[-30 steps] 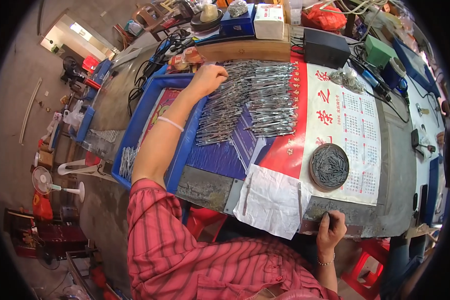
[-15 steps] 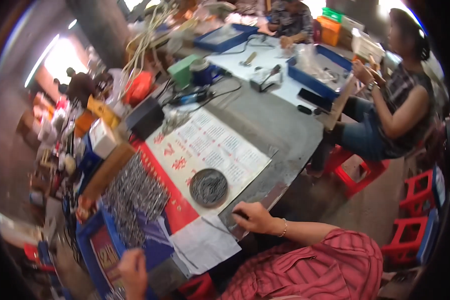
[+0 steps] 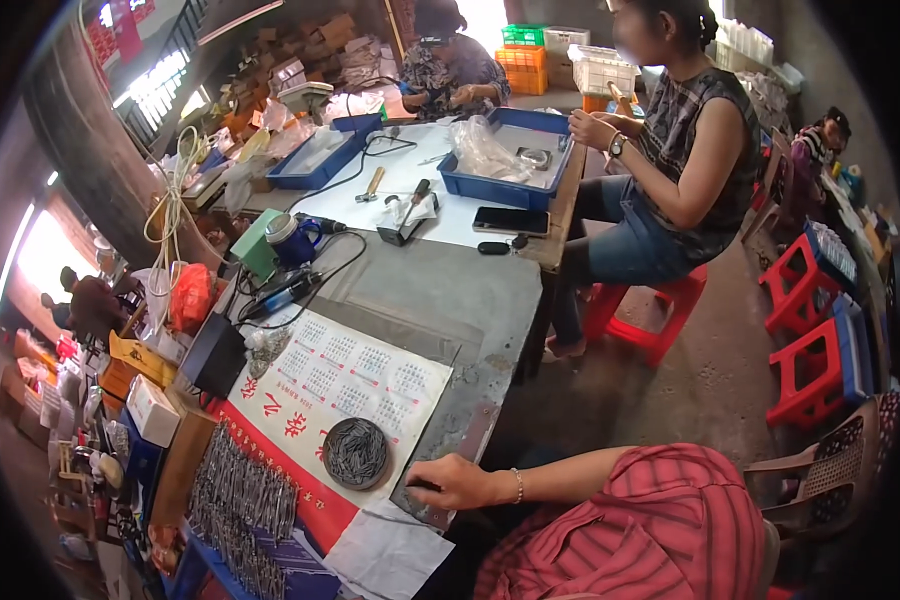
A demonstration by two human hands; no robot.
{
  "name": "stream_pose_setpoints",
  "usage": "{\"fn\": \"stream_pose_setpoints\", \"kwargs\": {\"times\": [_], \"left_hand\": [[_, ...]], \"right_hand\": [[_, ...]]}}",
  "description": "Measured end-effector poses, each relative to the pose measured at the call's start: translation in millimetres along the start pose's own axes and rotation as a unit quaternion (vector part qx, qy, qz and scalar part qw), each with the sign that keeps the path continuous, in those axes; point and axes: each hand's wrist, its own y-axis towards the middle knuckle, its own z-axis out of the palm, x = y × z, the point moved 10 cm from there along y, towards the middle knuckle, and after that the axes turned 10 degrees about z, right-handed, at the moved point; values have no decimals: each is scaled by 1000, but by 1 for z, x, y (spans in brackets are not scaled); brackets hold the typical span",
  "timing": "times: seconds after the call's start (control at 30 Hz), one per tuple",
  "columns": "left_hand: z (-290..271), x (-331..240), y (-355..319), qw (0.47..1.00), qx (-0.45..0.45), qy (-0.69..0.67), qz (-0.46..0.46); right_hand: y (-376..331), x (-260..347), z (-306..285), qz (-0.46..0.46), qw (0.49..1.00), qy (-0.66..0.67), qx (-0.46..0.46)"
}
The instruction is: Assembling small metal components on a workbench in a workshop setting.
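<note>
My right hand [image 3: 457, 482] rests at the table's near right edge, its fingers curled. A small dark spot shows at the fingertips; whether it is a held thing or shadow I cannot make out. Left of this hand stands a round dish [image 3: 357, 453] full of dark, thin metal pieces, set on a red and white calendar sheet [image 3: 342, 372]. A white sheet of paper [image 3: 388, 552] lies just below the hand. Farther left, many slim metal pieces [image 3: 240, 490] are heaped in rows on purple material. My left hand is out of view.
Farther up the table are a hammer [image 3: 372, 186], a black phone [image 3: 511, 221], a blue mug [image 3: 292, 240], cords and blue trays [image 3: 495, 191]. Two co-workers sit at its far side. Red stools [image 3: 802, 375] and a brown chair [image 3: 832, 480] stand at the right.
The view has swung up and to the right, so the table sits lower and more left. My left hand has gone out of view. My right hand stays curled by the table edge.
</note>
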Motion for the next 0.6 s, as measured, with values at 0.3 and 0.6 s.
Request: {"fn": "stream_pose_setpoints", "kwargs": {"times": [0.3, 0.6], "left_hand": [[26, -3, 13, 992, 6, -119, -37], [66, 24, -4, 973, 42, -169, -150]], "right_hand": [[0, -3, 0, -12, 1000, 8, 4], [0, -5, 4, -17, 999, 16, 25]]}}
